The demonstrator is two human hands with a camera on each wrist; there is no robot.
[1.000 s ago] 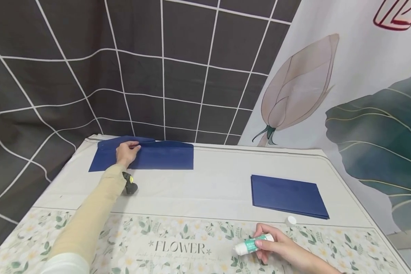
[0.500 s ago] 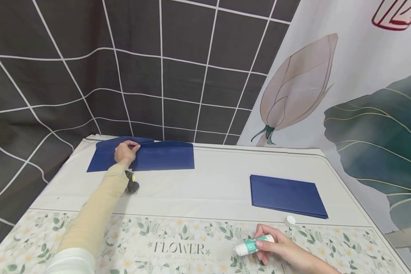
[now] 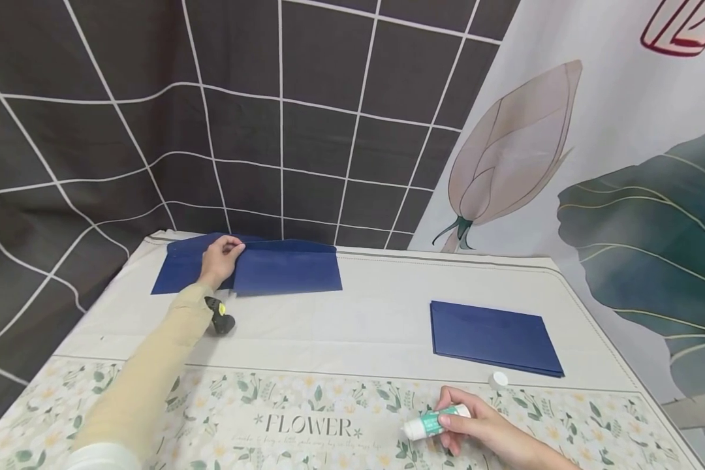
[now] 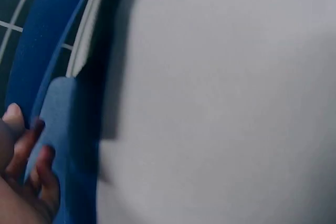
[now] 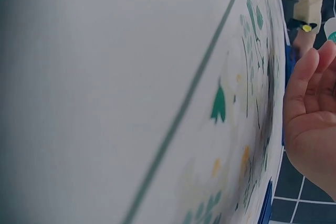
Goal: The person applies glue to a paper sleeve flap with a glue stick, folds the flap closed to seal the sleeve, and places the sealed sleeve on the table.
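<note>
In the head view my left hand [image 3: 219, 261] pinches the upper left edge of a dark blue envelope [image 3: 288, 269] at the back of the table. Its flap stands at the top, and its left end overlaps a second blue envelope [image 3: 179, 264]. The left wrist view shows my thumb and fingers at the blue paper [image 4: 63, 108]. Near the front, my right hand [image 3: 476, 418] holds a white and green glue stick [image 3: 431, 423], uncapped end pointing left. In the right wrist view the right hand [image 5: 310, 119] hides most of the stick.
A neat stack of blue envelopes [image 3: 493, 336] lies at the right. A small white cap [image 3: 498, 380] stands just in front of it. The tablecloth [image 3: 364, 320] is white with a floral front band. A dark checked curtain [image 3: 323, 143] hangs behind the table.
My left hand has shifted the pinched envelope slightly to the right and tilted it, so its lower left corner now stands out from the envelope behind. The right hand keeps still with the glue stick.
</note>
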